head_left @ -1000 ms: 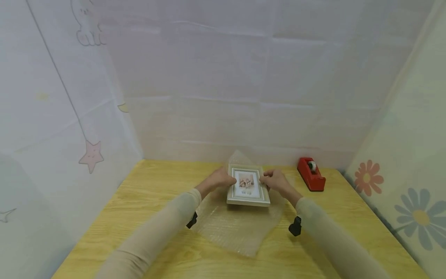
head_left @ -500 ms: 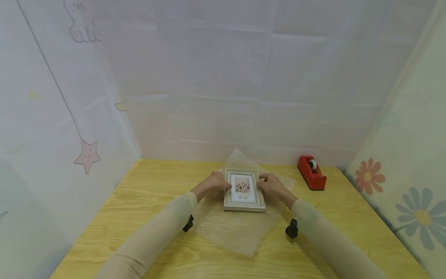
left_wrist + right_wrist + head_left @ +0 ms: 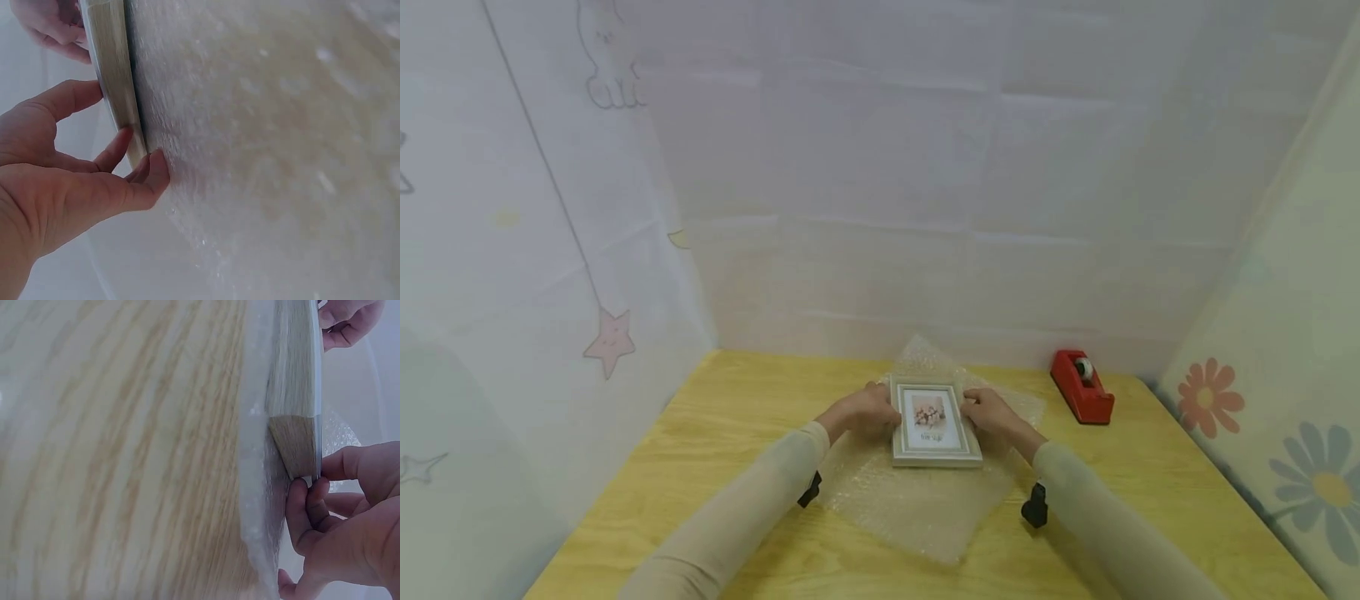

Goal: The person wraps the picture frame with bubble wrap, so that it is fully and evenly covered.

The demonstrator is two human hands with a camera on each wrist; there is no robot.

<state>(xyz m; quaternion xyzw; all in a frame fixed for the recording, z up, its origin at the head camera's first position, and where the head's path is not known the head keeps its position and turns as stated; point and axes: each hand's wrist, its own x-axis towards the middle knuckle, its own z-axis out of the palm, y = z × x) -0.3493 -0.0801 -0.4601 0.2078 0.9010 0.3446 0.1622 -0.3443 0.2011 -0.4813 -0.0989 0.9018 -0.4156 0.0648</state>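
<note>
Evidently gripping the picture frame (image 3: 931,429) from both sides, pinching one long edge with the left fingers (image 3: 114,151) and the opposite edge with the right fingers (image 3: 300,519). Held face up between them, over bubble wrap (image 3: 917,517) spread on the bench (image 3: 1157,492), well apart from the red tape dispenser (image 3: 1092,407).

From my remote station I see left hand (image 3: 867,408) and right hand (image 3: 992,412) holding the frame (image 3: 931,423) over bubble wrap (image 3: 917,512); tape dispenser (image 3: 1084,392) at bench (image 3: 700,475) right rear.
</note>
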